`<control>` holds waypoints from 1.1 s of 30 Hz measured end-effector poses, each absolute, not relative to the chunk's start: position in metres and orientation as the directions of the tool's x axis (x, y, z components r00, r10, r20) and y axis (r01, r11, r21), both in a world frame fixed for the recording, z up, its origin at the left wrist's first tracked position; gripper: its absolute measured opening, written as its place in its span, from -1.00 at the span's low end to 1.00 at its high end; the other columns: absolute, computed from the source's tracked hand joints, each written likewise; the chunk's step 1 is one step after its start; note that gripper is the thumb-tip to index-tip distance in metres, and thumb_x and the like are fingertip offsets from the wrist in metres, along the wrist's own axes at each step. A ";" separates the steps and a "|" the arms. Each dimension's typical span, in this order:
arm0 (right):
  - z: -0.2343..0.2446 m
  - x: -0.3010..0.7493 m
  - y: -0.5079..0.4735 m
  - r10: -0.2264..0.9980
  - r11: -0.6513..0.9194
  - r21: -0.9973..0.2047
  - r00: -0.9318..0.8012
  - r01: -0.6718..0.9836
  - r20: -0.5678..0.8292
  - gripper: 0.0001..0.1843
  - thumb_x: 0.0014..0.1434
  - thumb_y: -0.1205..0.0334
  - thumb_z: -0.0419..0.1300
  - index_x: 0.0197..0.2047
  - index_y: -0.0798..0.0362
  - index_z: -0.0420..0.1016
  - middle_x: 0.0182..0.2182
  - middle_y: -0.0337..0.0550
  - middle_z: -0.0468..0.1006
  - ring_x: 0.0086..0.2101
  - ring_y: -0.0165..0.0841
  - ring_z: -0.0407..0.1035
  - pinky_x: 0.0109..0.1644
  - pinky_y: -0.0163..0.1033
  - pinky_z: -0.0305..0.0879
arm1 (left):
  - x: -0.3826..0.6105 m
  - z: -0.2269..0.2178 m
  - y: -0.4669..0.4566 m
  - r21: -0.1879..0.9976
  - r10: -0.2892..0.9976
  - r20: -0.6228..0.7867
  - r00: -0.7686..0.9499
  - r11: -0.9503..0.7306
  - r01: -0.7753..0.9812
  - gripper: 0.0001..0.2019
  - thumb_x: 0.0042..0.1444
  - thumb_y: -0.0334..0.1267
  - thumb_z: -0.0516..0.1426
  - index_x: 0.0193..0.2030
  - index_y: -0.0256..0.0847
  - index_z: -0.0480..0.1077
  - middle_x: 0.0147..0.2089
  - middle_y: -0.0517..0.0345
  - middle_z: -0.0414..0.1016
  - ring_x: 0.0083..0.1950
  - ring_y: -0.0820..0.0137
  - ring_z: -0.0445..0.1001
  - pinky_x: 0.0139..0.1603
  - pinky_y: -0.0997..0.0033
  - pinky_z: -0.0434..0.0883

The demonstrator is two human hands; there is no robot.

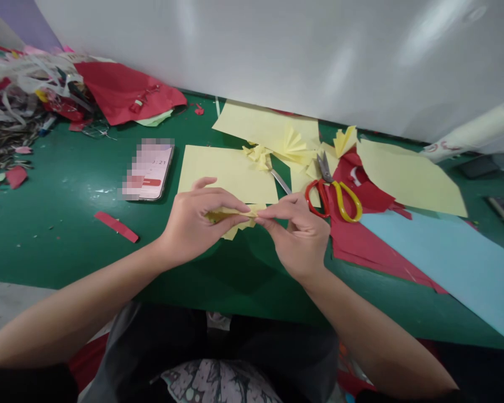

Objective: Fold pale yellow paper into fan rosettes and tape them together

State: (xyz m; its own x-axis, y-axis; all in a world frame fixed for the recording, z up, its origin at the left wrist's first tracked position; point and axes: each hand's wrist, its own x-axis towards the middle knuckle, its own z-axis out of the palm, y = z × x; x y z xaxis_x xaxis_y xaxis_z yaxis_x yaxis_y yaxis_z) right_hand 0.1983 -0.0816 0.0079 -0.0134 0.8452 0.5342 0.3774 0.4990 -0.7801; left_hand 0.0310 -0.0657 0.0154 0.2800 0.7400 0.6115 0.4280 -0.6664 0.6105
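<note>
The left hand [193,224] and the right hand [300,229] meet over the near part of the green surface [235,274], each pinching the same small folded yellow paper [231,233] between thumb and fingers. Its pleated edges show below the left hand's fingers. Just beyond lies a flat yellow sheet [218,173], with a crumpled yellow piece [258,157] on its far right corner and a slim metal tool [280,182] beside it, partly hidden by the right hand. To the right, scissors [327,177] with one red and one yellow handle rest with their blades pointing far, partly over red paper [353,240]; a light blue sheet [453,263] lies further right. A yellow fan-shaped piece [294,143] sits at the far side. On the left are a phone [149,170], a red strip [116,226] nearer, and a heap of mixed scraps [25,95] at the far left
</note>
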 end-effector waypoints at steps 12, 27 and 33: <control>-0.002 0.198 -0.076 0.926 0.378 -0.916 -0.031 0.132 0.377 -0.82 -0.11 0.34 0.29 -0.39 -0.14 0.51 -0.44 -0.31 0.32 -0.34 -0.46 0.26 -0.27 -0.27 0.26 | 0.033 0.014 -0.068 0.693 0.789 0.570 0.229 -0.612 0.381 -0.94 -0.09 -0.33 0.23 -0.45 -0.16 0.42 -0.45 0.33 0.54 -0.43 0.54 0.48 0.14 0.16 0.23; 0.006 0.198 -0.079 0.797 0.563 -0.657 -0.118 0.502 0.593 -0.94 -0.02 0.31 0.23 -0.47 -0.03 0.46 -0.45 -0.26 0.11 -0.37 -0.43 0.15 -0.34 -0.25 0.21 | 0.034 0.012 -0.067 0.605 0.730 0.600 0.328 -0.682 0.411 -0.96 -0.04 -0.33 0.20 -0.41 -0.16 0.41 -0.44 0.32 0.55 -0.41 0.53 0.50 0.15 0.24 0.16; 0.008 0.197 -0.079 0.765 0.593 -0.578 -0.169 0.561 0.621 -0.85 0.03 0.37 0.15 -0.53 0.00 0.42 -0.44 -0.26 0.11 -0.39 -0.44 0.15 -0.33 -0.24 0.18 | 0.035 0.009 -0.067 0.617 0.743 0.597 0.302 -0.666 0.419 -0.87 -0.09 -0.31 0.24 -0.37 -0.18 0.39 -0.43 0.33 0.55 -0.49 0.56 0.48 0.17 0.22 0.18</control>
State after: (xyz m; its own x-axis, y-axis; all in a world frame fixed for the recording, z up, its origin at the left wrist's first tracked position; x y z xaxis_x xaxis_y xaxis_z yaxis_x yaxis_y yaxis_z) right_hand 0.1969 -0.0794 0.0082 -0.1687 0.7655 0.6210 0.5606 0.5927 -0.5784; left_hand 0.0348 -0.0667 0.0093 0.3024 0.7433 0.5967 0.4194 -0.6659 0.6169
